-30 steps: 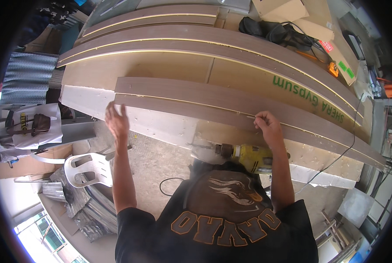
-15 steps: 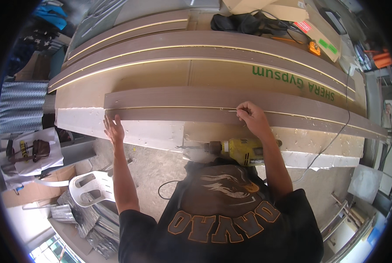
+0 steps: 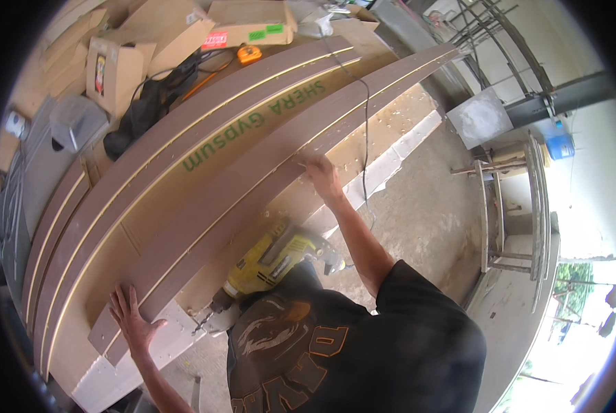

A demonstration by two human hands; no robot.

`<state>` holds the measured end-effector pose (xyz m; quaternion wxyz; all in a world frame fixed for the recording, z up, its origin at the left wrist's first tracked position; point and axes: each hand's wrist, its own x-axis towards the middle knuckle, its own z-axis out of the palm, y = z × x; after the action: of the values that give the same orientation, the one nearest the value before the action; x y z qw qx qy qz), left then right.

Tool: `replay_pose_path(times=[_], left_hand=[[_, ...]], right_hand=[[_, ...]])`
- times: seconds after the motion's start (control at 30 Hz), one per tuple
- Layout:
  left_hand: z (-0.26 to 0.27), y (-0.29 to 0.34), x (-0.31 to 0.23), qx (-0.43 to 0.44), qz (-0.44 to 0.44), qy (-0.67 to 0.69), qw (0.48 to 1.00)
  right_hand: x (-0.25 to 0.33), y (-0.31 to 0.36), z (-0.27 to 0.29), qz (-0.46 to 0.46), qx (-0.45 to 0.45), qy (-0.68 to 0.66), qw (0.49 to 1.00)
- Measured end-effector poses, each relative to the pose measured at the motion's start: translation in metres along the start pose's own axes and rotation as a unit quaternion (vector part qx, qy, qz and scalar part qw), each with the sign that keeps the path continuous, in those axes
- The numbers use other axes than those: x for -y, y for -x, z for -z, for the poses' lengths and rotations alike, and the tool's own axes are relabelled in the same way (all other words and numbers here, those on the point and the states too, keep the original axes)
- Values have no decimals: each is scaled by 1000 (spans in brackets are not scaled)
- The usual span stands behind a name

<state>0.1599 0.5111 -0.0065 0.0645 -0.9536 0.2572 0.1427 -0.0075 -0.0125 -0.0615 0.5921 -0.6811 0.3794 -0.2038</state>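
A long brown plank (image 3: 218, 199) with a pale groove line along its length lies across the work surface. My left hand (image 3: 134, 320) rests at the near-left end of the plank, fingers spread. At the plank's near edge, further right, my right hand (image 3: 324, 177) is closed in a pinch. Something small and thin shows at its fingertips, too blurred to name. Between the hands and my body lies a yellow power drill (image 3: 270, 261) with a long bit pointing left.
More grooved planks (image 3: 139, 138) lie beyond. An orange tape measure (image 3: 249, 54), a black bag (image 3: 149, 103) and cardboard boxes (image 3: 246, 22) sit at the far side. A cable (image 3: 367, 124) crosses the plank. A wooden frame (image 3: 490, 213) stands on the right.
The view has swung to the right, so the plank now runs diagonally. My right hand has moved along the plank toward its far end, still pinched. The left hand stays at the near end.
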Motion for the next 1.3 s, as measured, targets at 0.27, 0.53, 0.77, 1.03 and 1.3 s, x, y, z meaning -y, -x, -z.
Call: replay_pose_path(times=[0.27, 0.53, 0.77, 1.03, 1.3], left_hand=[[-4, -38, 12, -1, -73, 9, 997], [19, -71, -41, -13, -130, 35, 991], [4, -86, 24, -30, -120, 144, 982], [-57, -70, 59, -306, 173, 82, 933], [-61, -50, 101, -135, 305, 58, 941]], right_hand=[[-25, 1, 11, -12, -17, -104, 994], [-15, -6, -6, 61, -27, 5, 998], [-25, -1, 1, 193, 82, 160, 965], [-7, 74, 24, 103, 271, 104, 952], [1, 99, 20, -76, 427, 181, 883]])
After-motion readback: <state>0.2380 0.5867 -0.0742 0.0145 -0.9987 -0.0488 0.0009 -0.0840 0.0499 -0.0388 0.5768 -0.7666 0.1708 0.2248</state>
